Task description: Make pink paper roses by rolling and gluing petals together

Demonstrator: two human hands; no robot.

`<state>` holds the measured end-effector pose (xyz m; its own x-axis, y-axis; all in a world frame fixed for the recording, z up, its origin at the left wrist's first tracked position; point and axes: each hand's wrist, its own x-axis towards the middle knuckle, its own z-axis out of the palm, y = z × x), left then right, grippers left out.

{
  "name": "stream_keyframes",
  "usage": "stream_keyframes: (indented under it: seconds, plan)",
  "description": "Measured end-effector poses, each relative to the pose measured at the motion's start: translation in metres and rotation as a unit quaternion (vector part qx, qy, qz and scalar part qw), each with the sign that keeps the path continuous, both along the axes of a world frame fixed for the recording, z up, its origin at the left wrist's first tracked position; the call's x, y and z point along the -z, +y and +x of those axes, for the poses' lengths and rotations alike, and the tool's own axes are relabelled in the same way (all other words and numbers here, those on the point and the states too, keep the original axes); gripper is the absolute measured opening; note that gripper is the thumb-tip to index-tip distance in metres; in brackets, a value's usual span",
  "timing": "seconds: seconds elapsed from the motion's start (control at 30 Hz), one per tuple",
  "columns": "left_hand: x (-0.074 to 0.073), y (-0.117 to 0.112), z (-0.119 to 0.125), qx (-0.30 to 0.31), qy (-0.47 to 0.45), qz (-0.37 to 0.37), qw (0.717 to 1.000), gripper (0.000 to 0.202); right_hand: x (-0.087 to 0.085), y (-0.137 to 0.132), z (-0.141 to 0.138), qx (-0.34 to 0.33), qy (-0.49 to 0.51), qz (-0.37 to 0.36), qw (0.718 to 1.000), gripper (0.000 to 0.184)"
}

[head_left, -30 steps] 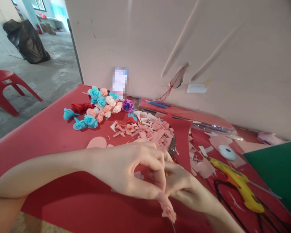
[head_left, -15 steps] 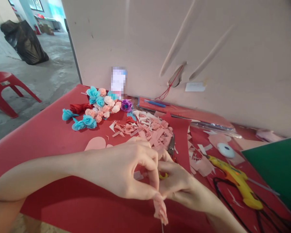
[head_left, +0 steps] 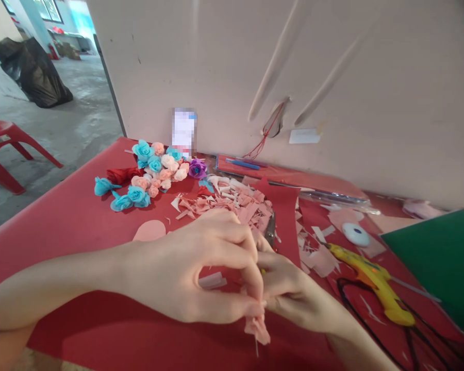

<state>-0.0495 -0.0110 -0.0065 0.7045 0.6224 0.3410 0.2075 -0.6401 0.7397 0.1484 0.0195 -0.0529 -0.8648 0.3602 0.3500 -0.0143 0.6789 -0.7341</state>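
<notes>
My left hand (head_left: pixel 201 273) reaches across from the left, thumb and forefinger pinched on a small pink paper flower (head_left: pixel 257 329). The flower hangs below the fingertips, with a thin strand trailing from it. Close behind, my right hand (head_left: pixel 294 288) is curled against the left fingers, which partly cover its own. A bit of yellow (head_left: pixel 263 271) shows at the right hand's fingers; what it belongs to is hidden. Just above the right hand, a dark metal tool (head_left: pixel 270 228) lies against the pile of pink paper scraps (head_left: pixel 251 208).
Finished paper flowers (head_left: pixel 154 172) in blue, pink, white, red and purple lie at the back left of the red table (head_left: pixel 73 206). A pink paper piece (head_left: pixel 150 231) lies nearer. To the right are a yellow glue gun (head_left: pixel 375 278) with black cord, a white oval object (head_left: pixel 355 234) and a green sheet (head_left: pixel 433 263).
My left hand has shifted slightly right, and its fingers now overlap the right hand more. The pink flower has risen a little and turned. The view has moved slightly.
</notes>
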Motion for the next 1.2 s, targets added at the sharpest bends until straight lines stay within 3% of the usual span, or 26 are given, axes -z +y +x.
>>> stream_keyframes:
  seconds: [0.1, 0.37, 0.6, 0.97, 1.2]
  plan:
    - [-0.001, 0.002, -0.001, 0.038, -0.007, -0.005, 0.999, 0.002, 0.000, 0.000, 0.000, -0.007, 0.011, -0.025, 1.000, 0.038]
    - [0.003, 0.005, 0.002, 0.048, -0.003, -0.030, 0.998, 0.004, 0.001, 0.000, -0.002, -0.022, 0.015, -0.060, 0.998, 0.038]
    - [0.005, 0.000, 0.005, 0.001, 0.036, -0.051, 0.998, 0.010, 0.002, -0.002, -0.003, -0.018, 0.014, -0.036, 0.999, 0.038]
    - [0.009, -0.004, 0.004, -0.005, 0.039, -0.164, 0.986, 0.011, 0.003, -0.001, -0.006, -0.020, 0.014, -0.018, 1.000, 0.037]
    - [0.006, -0.002, 0.004, -0.048, 0.036, -0.141, 0.988, 0.008, 0.004, 0.001, -0.004, -0.009, 0.013, -0.027, 1.000, 0.040]
